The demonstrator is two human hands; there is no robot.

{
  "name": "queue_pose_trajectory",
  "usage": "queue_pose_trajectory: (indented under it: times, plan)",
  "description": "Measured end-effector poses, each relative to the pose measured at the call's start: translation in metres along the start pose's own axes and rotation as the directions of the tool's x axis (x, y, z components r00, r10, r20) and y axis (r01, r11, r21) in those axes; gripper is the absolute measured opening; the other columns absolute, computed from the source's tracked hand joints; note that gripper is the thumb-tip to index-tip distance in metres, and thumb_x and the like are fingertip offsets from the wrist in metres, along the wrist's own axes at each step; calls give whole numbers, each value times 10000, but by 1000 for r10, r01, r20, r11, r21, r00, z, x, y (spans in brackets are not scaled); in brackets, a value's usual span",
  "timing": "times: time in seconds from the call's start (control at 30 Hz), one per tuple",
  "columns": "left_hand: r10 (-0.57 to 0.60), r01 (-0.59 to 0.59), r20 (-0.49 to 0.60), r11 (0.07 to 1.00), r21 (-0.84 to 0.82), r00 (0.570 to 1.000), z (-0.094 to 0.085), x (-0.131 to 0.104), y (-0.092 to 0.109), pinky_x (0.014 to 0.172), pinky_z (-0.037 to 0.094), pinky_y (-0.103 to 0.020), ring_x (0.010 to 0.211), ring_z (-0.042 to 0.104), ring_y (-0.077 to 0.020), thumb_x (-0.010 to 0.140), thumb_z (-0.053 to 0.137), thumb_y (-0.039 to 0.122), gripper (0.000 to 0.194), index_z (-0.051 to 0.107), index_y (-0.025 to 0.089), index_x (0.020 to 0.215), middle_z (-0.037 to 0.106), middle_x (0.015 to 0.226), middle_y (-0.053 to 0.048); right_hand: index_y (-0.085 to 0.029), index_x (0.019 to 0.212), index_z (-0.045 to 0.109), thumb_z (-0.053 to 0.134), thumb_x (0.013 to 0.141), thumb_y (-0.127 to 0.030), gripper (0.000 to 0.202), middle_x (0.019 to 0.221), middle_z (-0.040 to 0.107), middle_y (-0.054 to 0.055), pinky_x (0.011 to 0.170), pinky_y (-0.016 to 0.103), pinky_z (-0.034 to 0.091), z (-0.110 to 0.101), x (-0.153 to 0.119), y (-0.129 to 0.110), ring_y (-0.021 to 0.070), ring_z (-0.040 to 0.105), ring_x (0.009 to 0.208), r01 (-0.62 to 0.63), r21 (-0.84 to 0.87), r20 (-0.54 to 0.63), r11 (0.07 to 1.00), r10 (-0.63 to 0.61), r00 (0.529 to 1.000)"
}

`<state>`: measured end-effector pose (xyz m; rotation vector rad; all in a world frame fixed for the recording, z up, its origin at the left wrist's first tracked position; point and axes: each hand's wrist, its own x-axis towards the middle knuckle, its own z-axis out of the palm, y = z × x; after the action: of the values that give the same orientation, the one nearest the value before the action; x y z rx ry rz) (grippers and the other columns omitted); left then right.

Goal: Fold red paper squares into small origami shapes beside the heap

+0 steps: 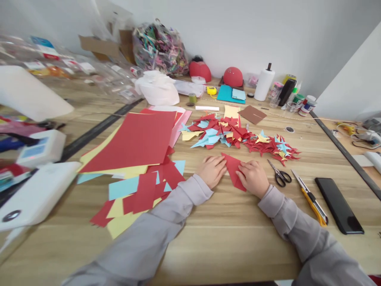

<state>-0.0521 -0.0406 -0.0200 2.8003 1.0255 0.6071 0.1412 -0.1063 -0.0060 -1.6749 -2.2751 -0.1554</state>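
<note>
A folded piece of red paper (pixel 233 169) lies on the wooden table between my two hands. My left hand (pixel 212 171) holds its left edge, with the fingers close together and the tips at its upper left corner. On the other side, my right hand (pixel 254 176) grips the right part of the paper with bent fingers, covering that edge. Just beyond my hands lie a heap of folded red, blue and yellow paper pieces (pixel 210 137) and a row of pointed folded paper shapes (pixel 264 147).
Large coloured sheets (pixel 133 139) and cut paper strips (pixel 144 192) lie to the left. Black scissors (pixel 281 176), a yellow utility knife (pixel 312 202) and a phone (pixel 339 204) are on the right. Farther back stand a white bottle (pixel 264 85) and a white bag (pixel 157 87).
</note>
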Motion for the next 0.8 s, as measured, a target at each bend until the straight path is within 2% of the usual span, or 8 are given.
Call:
queue_pose_trajectory:
  times: [0.2, 0.3, 0.37, 0.43, 0.63, 0.8]
  plan:
    - [-33, 35, -9, 983, 179, 999, 5, 6, 9, 968, 356, -487, 1184, 450, -314, 891, 373, 357, 417, 612, 125, 1141, 561, 1241, -175, -145, 987, 676, 481, 874, -347, 302, 1101, 654, 125, 868, 409, 361, -1, -1, -3, 256, 514, 954, 27, -38, -2, 999, -28, 1000]
    - [-23, 20, 12, 971, 237, 1000, 4, 7, 14, 993, 330, -498, 1216, 419, -340, 890, 355, 340, 443, 603, 77, 1146, 546, 1244, -205, -155, 1001, 666, 455, 884, -283, 273, 1167, 612, 119, 899, 419, 338, 1, -2, -8, 264, 481, 1024, 85, -41, -35, 996, -86, 996]
    - [-32, 28, 15, 967, 253, 999, 3, 7, 16, 992, 329, -505, 1227, 407, -351, 887, 355, 337, 448, 597, 65, 1148, 538, 1248, -217, -160, 1042, 651, 424, 892, -222, 279, 1161, 607, 113, 884, 400, 350, 5, -2, -12, 246, 480, 1016, 160, -15, -11, 987, -160, 987]
    - [-48, 44, 12, 967, 250, 999, 4, 7, 17, 982, 338, -509, 1225, 411, -354, 883, 361, 323, 435, 591, 65, 1147, 531, 1256, -224, -158, 1077, 638, 399, 897, -187, 301, 1137, 609, 114, 859, 381, 367, 7, -2, -14, 236, 481, 994, 181, 8, 23, 983, -181, 983]
    - [-134, 128, 11, 963, 237, 991, 6, 13, 22, 977, 349, -504, 1201, 451, -349, 838, 409, 202, 299, 616, 87, 1021, 566, 1228, -206, -156, 1121, 621, 421, 906, -316, 334, 1013, 604, 124, 812, 375, 393, 5, -1, -18, 240, 476, 915, 168, 23, 99, 985, -170, 981]
    - [-203, 188, 32, 946, 266, 979, 6, 20, 23, 962, 373, -490, 1223, 438, -348, 845, 417, 223, 298, 590, 84, 1045, 531, 1282, -203, -147, 1145, 609, 436, 903, -352, 361, 1021, 590, 137, 805, 382, 388, 3, 0, -19, 243, 468, 916, 186, 11, 111, 983, -186, 976]
